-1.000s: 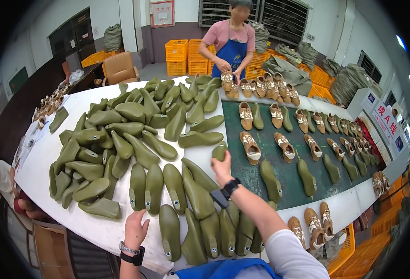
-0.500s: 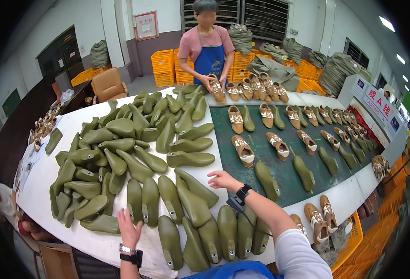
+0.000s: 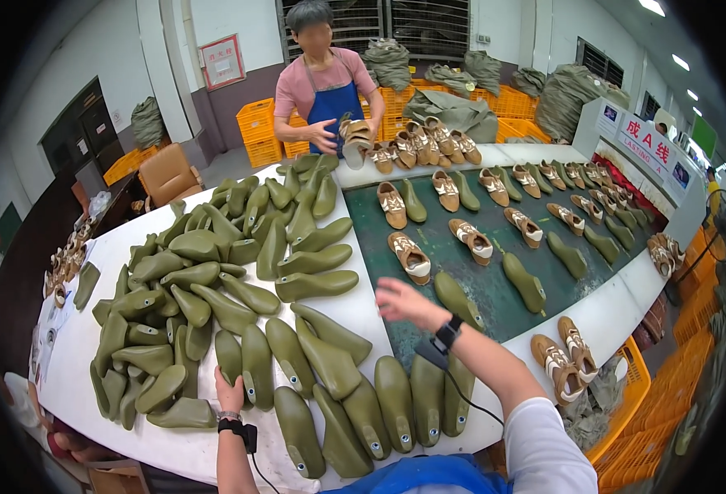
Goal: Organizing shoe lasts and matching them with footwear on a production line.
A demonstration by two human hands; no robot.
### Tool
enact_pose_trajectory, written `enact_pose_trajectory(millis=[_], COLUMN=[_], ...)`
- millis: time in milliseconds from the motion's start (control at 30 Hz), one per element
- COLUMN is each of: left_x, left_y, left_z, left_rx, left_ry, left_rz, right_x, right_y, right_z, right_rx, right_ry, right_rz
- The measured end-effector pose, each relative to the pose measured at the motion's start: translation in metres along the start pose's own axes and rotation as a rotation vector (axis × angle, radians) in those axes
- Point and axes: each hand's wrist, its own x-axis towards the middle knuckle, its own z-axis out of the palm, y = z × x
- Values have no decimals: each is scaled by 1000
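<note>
Olive-green plastic shoe lasts lie heaped on the white table, with a looser row along its near side. My left hand (image 3: pixel 230 393) has its fingers round the near end of a shoe last (image 3: pixel 228 354) at the left end of that row. Over the near left edge of the green conveyor belt (image 3: pixel 396 317) hovers my right hand (image 3: pixel 408 301), empty, its fingers apart and slightly blurred. A single last (image 3: pixel 457 300) lies on the belt just beyond it. Brown-and-white sneakers (image 3: pixel 410 257) and lasts stand in rows across the belt.
Across the table a person (image 3: pixel 323 90) in a blue apron holds a sneaker beside a group of sneakers (image 3: pixel 424 142). A pair of sneakers (image 3: pixel 564 360) rests on the right ledge, above an orange crate (image 3: pixel 633 383). A dark cable (image 3: pixel 478 401) trails from my right wrist.
My left hand has come down onto a shoe last from beside it. My right hand has shifted slightly, still empty. The view has turned rightward, and the person opposite has tilted the sneaker.
</note>
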Motion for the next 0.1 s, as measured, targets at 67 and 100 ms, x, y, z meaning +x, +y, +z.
enact_pose_trajectory(millis=[67, 100], left_x=[-4, -5], left_y=[0, 1], left_z=[0, 0], left_rx=[20, 35], left_ry=[-24, -40], left_rz=[-3, -11], right_x=[20, 29], right_y=[-33, -53], right_z=[0, 3], right_rx=[115, 17], right_ry=[163, 254], right_rz=[-18, -80])
